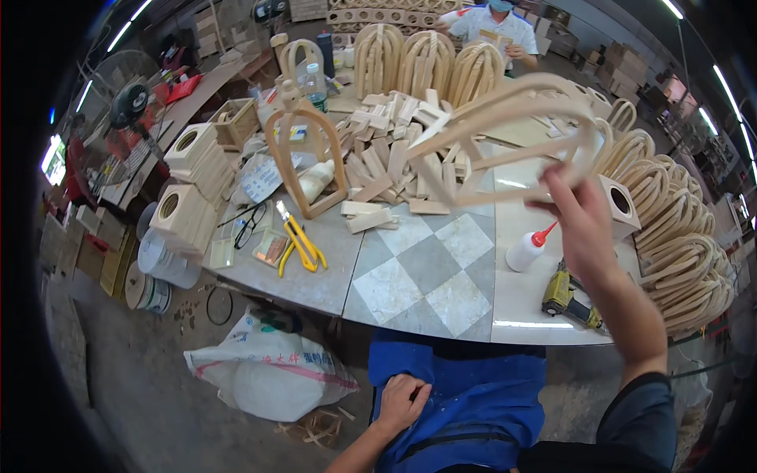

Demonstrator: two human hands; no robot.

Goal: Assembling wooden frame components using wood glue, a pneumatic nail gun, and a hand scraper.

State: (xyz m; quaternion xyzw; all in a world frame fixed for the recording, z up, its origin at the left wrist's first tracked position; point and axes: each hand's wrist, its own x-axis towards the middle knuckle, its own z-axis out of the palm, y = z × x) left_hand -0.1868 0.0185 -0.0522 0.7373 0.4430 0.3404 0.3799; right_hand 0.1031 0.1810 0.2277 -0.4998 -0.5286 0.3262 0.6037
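Arched wooden frame [516,158] hangs blurred above the bench [422,272], right of upper centre; the right hand [582,221] has its grip closed on the near edge. Firm pinching, well clear of the red-tipped bottle [523,253], should steady it. The left hand [404,402] rests on blue cloth [481,394], lower centre; whether it holds anything cannot be told.

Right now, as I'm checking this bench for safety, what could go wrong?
The wooden frame in the right hand could tip the white red-tipped bottle if lowered carelessly. The yellow-green nail gun, lying near the front edge of the bench, might get nudged off. The piled wood blocks could slide.
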